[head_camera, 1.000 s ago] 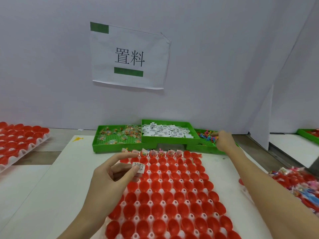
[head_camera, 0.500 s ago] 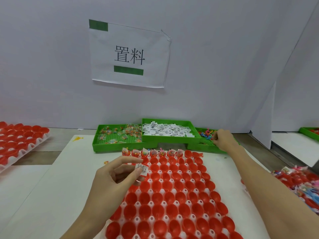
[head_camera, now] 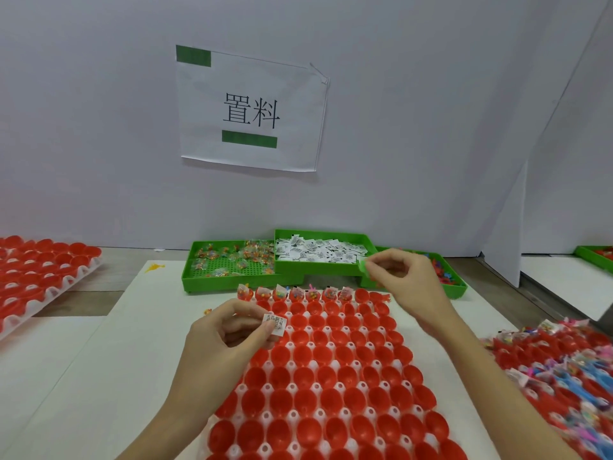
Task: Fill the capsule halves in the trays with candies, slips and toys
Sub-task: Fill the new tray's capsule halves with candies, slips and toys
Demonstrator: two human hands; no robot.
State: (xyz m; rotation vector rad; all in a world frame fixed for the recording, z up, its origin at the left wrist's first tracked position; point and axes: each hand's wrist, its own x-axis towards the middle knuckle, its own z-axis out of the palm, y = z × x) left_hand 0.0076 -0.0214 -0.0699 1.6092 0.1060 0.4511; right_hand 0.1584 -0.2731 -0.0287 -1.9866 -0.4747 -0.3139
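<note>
Slip and toy both in hand, next empty cup just below and ahead

Left hand (head_camera: 221, 340) pinching a small white printed paper slip (head_camera: 275, 323) between thumb and forefinger, hovering over the near-left part of the white tray of red plastic capsule halves (head_camera: 331, 376). Right hand (head_camera: 403, 280) farther out, curled round a tiny pale-green plastic toy (head_camera: 362, 266), up in front of the green plastic bin of slips (head_camera: 320, 252) and the bin of coloured toys (head_camera: 446, 277). Back row already stuffed in seven cups (head_camera: 293, 293); first bare cup there (head_camera: 362, 295) sits just below and slightly left of the right hand, so probably that hand's drop first. Slip's long side running roughly left-right. Looks barely started overall.
</note>
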